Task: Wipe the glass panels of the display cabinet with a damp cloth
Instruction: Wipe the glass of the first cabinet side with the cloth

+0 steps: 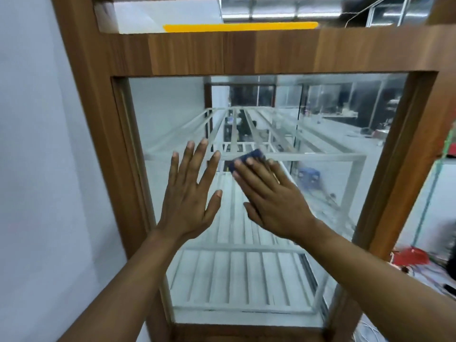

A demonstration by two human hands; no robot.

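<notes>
A tall display cabinet with a brown wooden frame (246,53) fills the view. Its front glass panel (333,134) shows white slatted shelves inside. My left hand (190,193) lies flat on the glass with fingers spread and straight. My right hand (274,196) presses a dark blue cloth (251,157) against the glass with straight fingers; only the cloth's upper edge shows beyond the fingertips. The two hands are side by side, a small gap between them.
A pale wall (37,169) stands close on the left of the cabinet. To the right, low down, lie a red object (409,257) and loose cables on the floor. A yellow strip (239,27) shows above the cabinet's top rail.
</notes>
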